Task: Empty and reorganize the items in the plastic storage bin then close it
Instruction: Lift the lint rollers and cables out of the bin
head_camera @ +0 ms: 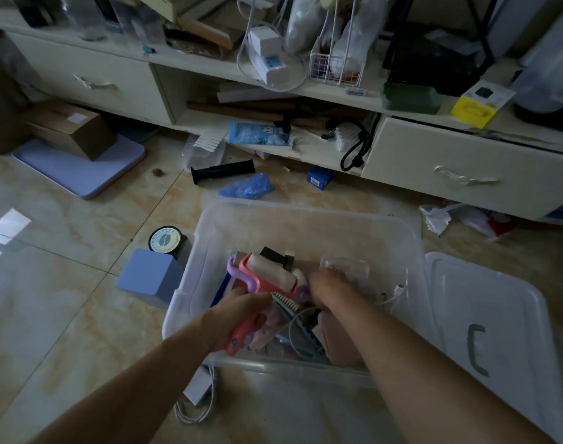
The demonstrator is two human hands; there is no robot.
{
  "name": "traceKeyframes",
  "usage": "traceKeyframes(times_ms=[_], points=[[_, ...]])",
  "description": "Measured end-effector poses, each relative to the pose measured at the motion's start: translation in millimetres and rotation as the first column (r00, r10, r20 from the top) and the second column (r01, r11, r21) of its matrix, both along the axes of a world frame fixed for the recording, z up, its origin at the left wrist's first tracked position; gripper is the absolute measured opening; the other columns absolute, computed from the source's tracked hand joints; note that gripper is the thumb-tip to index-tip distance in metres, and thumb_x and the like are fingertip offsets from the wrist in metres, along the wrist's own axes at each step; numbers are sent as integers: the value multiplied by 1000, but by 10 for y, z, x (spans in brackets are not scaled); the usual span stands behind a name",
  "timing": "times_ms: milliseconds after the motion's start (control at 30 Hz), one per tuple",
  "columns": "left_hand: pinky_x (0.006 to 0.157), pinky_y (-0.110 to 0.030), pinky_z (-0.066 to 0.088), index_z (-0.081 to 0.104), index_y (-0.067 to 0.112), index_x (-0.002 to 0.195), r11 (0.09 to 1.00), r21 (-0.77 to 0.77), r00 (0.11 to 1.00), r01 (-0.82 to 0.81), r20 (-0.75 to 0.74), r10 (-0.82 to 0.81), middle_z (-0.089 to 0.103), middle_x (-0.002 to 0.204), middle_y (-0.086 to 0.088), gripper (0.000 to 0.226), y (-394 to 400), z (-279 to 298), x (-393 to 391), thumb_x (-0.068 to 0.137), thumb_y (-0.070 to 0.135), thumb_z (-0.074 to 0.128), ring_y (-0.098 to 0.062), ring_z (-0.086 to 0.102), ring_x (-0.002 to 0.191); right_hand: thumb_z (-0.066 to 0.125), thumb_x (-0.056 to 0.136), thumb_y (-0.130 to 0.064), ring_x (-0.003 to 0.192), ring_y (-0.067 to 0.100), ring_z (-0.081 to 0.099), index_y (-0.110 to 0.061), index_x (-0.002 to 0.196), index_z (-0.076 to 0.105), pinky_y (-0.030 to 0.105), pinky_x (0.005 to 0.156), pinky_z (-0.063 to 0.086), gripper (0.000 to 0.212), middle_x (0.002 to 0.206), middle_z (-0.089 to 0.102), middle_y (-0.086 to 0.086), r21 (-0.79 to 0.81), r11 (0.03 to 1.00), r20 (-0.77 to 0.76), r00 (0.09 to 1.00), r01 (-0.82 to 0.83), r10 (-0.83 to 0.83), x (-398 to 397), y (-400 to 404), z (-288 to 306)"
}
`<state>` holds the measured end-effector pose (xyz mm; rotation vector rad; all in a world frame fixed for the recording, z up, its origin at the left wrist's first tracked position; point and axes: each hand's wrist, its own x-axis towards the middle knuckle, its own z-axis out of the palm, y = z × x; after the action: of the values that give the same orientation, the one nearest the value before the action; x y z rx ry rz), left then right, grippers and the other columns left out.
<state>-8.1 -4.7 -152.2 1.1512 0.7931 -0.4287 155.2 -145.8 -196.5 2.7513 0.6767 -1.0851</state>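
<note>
From the head view, the clear plastic bin [305,225] sits open on the tiled floor [65,283], just in front of the person, with its lid [485,318] lying flat on the floor to the right, touching or nearly touching the bin's right wall. The bin is far from emptied: a tangle of small things fills its near half.

The left hand [238,315] is inside the bin at its near-left side, fingers curled round the handle of a pink lint roller [267,277]. The roller's long axis runs from the handle end at the near left, low by the bin's near wall, up and away to the white roll at the far end; the roll itself lies crosswise, left to right. So the way out is up and toward the left, along the handle line, and the left hand already has it.

The right hand [329,286] reaches deeper, just right of the roller's head, fingers bent down among the things. It seems to be gripping something beside a purple piece [302,291], but the blur hides what, so whether it holds anything I cannot tell.

On the floor left of the bin stand a blue box [150,277] and a round tin [165,240], close beside the bin's left wall.
</note>
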Motion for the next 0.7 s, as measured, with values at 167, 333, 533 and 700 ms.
traceKeyframes(times_ms=[167,333,533,700], points=[[64,-33,56,52,4,126,1000,3,998,15,55,-15,66,101,-24,42,-14,79,27,90,21,65,-22,65,70,62,95,-36,140,32,39,-10,147,43,39,114,36,62,152,41,16,-32,995,-4,996,94,-94,-5,2,-87],[55,-28,52,54,-2,118,1000,1,998,-28,65,28,63,79,-11,32,-69,90,24,97,23,56,-16,58,59,62,90,-34,131,35,47,-22,134,55,41,108,40,46,138,56,9,165,986,132,991,-2,-21,-137,-52,-124],[53,-29,50,56,4,118,994,54,993,-98,64,94,64,79,-11,39,-89,42,82,92,32,64,-15,58,57,53,91,-37,123,37,55,-23,123,65,42,102,46,37,136,56,16,303,943,101,980,135,-173,-68,-66,-84],[69,-37,56,58,8,117,988,36,981,-152,127,146,66,95,-22,30,-127,69,162,94,26,62,-27,63,77,57,97,-38,88,24,61,-19,104,65,29,68,44,23,94,64,3,585,737,-77,928,339,-365,54,-53,207]])
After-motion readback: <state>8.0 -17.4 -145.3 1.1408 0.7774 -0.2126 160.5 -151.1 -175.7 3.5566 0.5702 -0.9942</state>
